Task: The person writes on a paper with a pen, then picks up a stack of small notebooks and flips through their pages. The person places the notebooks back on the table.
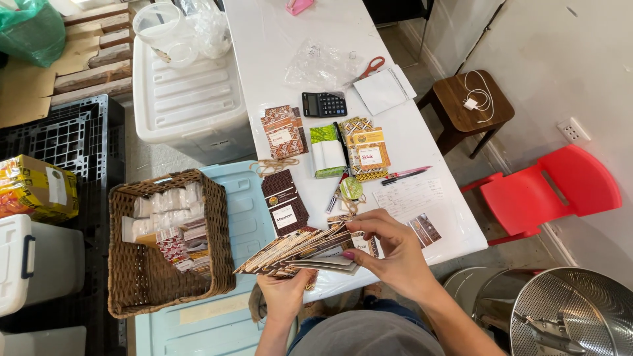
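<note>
My left hand (285, 295) grips a fanned stack of brown patterned cards (304, 252) from below, over the near edge of the white table (270, 46). From the right, my right hand (390, 250) pinches the top cards of the same stack. Farther along the table lie other card piles: a dark brown pile (284, 202), an orange-brown patterned pile (283, 132), a green pile (328, 151) and a yellow pile (368, 153).
A wicker basket (142, 277) with wrapped packets sits on a light blue bin at left. A calculator (324, 103), scissors (369, 67), pens (405, 174) and a paper sheet lie on the table. A red chair (547, 191), wooden stool (471, 102) and metal drum (573, 316) stand at right.
</note>
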